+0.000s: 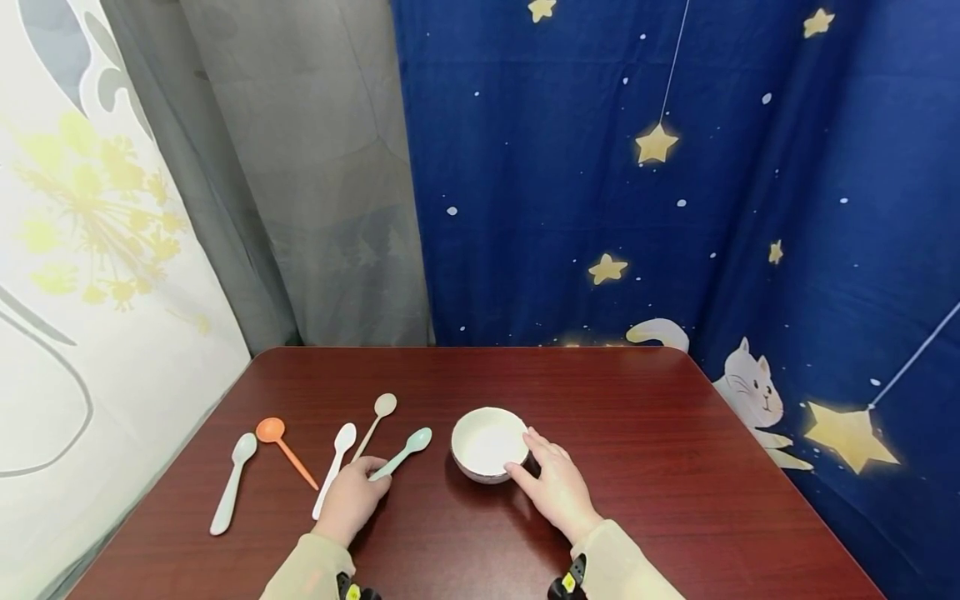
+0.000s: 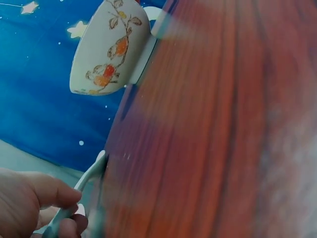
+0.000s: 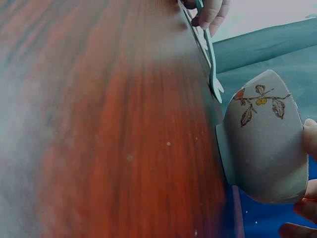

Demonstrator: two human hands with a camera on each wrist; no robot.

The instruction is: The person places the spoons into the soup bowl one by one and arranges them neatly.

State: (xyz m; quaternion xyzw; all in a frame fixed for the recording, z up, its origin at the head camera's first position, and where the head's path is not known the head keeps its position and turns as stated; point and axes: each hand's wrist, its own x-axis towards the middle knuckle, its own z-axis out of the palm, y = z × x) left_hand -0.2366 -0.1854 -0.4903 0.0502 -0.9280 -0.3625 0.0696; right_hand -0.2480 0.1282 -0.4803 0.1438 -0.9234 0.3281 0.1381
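Note:
My left hand [image 1: 352, 497] pinches the handle of a mint-green spoon [image 1: 405, 452], whose oval head points toward the bowl. The left wrist view shows that spoon [image 2: 90, 172] between thumb and fingers, low beside the tabletop. A white bowl [image 1: 480, 477] stands upright near the table's middle, with nothing visible inside. On its right side my right hand [image 1: 558, 487] holds the rim with thumb and fingers. Orange and brown plant motifs decorate the bowl's outer wall [image 3: 262, 148] in the right wrist view. A cream spoon [image 1: 386, 406] and a white spoon [image 1: 343, 440] lie partly behind or beside my left hand.
Further left on the dark red table [image 1: 637, 400] lie an orange spoon [image 1: 271, 430] and a pale green-white spoon [image 1: 234, 483]. A grey curtain [image 1: 315, 167] and a blue starry curtain [image 1: 540, 183] hang behind the table.

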